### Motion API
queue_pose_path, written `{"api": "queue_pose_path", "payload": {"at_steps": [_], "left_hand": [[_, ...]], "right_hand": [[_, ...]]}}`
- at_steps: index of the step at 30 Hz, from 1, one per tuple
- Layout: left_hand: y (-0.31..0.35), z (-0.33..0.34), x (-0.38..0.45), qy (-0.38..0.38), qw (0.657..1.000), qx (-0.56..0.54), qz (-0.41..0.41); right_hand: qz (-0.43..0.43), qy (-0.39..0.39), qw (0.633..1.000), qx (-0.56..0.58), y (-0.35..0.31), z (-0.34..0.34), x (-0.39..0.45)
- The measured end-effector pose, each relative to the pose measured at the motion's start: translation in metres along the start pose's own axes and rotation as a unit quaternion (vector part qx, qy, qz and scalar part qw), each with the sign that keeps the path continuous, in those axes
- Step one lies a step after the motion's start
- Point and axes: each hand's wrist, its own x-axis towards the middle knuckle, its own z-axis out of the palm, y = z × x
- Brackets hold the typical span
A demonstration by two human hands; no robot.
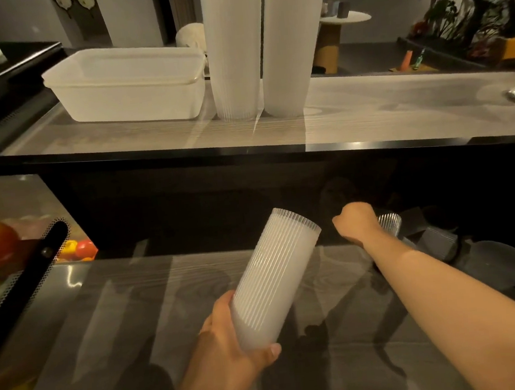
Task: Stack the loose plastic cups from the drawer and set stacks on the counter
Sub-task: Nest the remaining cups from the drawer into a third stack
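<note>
Left hand (233, 348): gripped the base of a tilted stack (274, 281), its open end pointing up and away.
Right hand (354, 221): fist closed on a ribbed cup (389, 223) down in the dark drawer (474, 237).
Loose cups (489, 262): more lay in the drawer, dim.
Tabletop (368, 115): two tall stacks (233, 55) stood beside a tub (126, 85).
Risk: the tilted stack could slip, held only at its base; a crooked cup might jam.
</note>
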Motion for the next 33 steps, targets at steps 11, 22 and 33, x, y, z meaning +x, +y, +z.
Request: {"api": "queue_pose_path", "payload": {"at_steps": [11, 22, 33], "left_hand": [[0.0, -0.001, 0.014, 0.007, 0.999, 0.028, -0.03], [-0.001, 0.003, 0.02, 0.002, 0.999, 0.042, -0.03], [-0.006, 0.003, 0.023, 0.003, 0.998, 0.05, -0.023]], "right_hand": [[-0.012, -0.012, 0.991, -0.133, -0.006, 0.013, 0.033], [0.014, -0.013, 0.998, -0.053, -0.004, 0.01, 0.053], [-0.054, 0.044, 0.981, -0.183, -0.003, 0.007, 0.05]]}}
